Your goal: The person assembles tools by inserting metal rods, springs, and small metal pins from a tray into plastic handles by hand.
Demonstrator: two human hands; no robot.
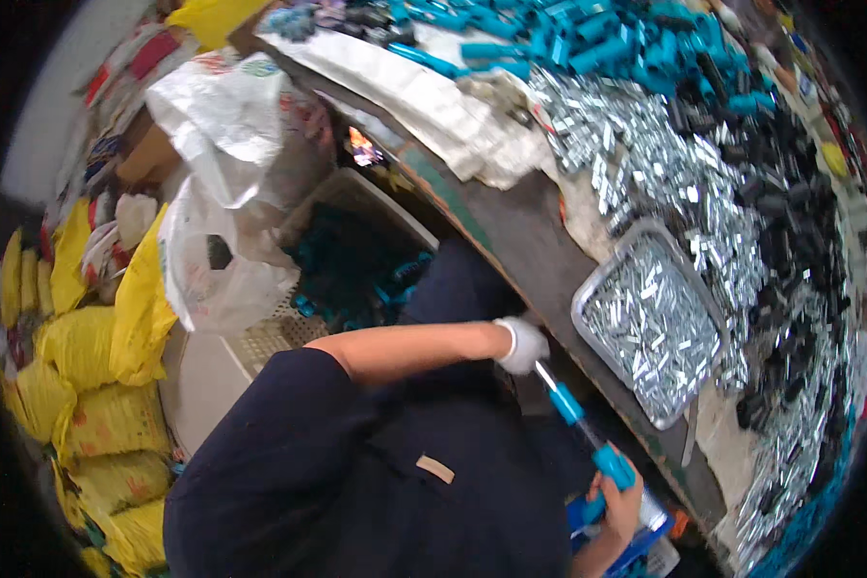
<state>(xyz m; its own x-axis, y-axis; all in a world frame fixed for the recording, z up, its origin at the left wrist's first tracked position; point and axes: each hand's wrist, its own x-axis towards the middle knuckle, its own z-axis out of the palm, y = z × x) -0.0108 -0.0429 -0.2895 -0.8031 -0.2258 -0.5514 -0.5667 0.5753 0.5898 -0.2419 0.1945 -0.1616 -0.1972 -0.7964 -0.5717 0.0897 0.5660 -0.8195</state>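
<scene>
My left hand (522, 344), in a white glove, grips the upper end of a thin rod (588, 435) that carries a blue plastic sleeve (565, 403). My right hand (618, 503), bare, is closed around a second blue sleeve (613, 465) at the rod's lower end. Both hands are in front of my dark top, just below the table edge. A metal tray (580, 299) full of small silver clips lies on the table right beside my left hand.
The dark table (520, 226) holds heaps of silver clips (665, 164), black tubes (790, 222) and blue tubes (597, 43). A basket of blue parts (356, 260) stands under its edge. White plastic bags (222, 125) and yellow sacks (96, 385) crowd the left.
</scene>
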